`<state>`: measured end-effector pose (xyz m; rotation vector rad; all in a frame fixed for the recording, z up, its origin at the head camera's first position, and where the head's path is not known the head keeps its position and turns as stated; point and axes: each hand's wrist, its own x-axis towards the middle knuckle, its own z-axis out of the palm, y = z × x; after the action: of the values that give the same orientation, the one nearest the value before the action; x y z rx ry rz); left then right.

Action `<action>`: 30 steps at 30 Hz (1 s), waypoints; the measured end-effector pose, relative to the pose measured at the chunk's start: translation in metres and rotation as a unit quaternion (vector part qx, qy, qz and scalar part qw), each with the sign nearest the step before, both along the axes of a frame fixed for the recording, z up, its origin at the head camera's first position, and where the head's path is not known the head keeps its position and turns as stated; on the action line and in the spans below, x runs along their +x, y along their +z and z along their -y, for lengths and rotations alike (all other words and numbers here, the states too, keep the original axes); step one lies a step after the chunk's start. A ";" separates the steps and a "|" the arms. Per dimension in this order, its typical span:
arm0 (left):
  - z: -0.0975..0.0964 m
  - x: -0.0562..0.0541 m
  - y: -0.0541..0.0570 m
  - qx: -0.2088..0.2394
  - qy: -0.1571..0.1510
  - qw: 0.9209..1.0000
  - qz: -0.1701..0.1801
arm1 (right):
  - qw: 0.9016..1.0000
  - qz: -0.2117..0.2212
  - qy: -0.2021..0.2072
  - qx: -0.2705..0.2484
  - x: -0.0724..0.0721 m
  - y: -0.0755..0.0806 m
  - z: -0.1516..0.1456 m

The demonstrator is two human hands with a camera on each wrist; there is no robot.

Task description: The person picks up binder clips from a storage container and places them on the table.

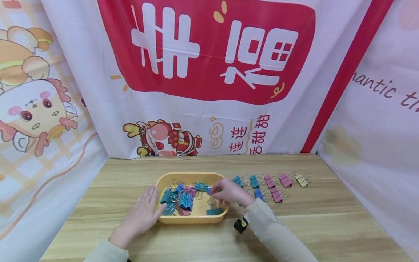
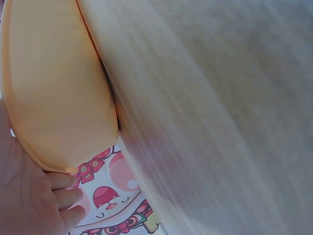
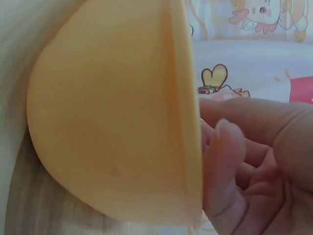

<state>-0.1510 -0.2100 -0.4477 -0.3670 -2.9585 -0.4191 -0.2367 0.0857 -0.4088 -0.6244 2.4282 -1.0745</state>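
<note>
A yellow plastic tray (image 1: 183, 219) holds a jumble of binder clips in teal, blue and pink, most of them heaped toward its left half. My left hand (image 1: 140, 213) rests against the tray's left end, fingers straight along the outside and thumb over the rim. Over the right end reaches my right hand (image 1: 230, 191), its fingertips beside a blue binder clip (image 1: 209, 190) inside. Thumb and index finger stand apart. A teal binder clip (image 1: 214, 211) lies below that hand. In the right wrist view the tray wall (image 3: 112, 117) hides the fingertips.
Right of the tray, binder clips lie in rows on the wooden table (image 1: 311, 222): teal, pink (image 1: 285, 179) and a cream one (image 1: 301, 180) behind, blue (image 1: 259, 194) and pink in front. A small black object (image 1: 240, 225) is by the right wrist. A printed cloth (image 1: 209, 127) hangs behind.
</note>
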 end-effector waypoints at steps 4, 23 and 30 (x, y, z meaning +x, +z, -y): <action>-0.001 0.000 0.001 0.002 0.001 1.000 0.002 | 1.000 0.011 0.021 0.019 0.005 -0.001 0.003; -0.003 0.001 0.004 0.004 -0.002 1.000 -0.015 | 0.998 0.010 0.058 0.032 0.015 -0.001 0.007; -0.002 0.001 0.005 0.005 -0.001 1.000 -0.012 | 0.999 -0.008 0.032 0.002 0.011 -0.005 0.004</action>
<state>-0.1500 -0.2076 -0.4430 -0.3713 -2.9317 -0.4249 -0.2261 0.0818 -0.4141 -0.7070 2.4061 -1.0435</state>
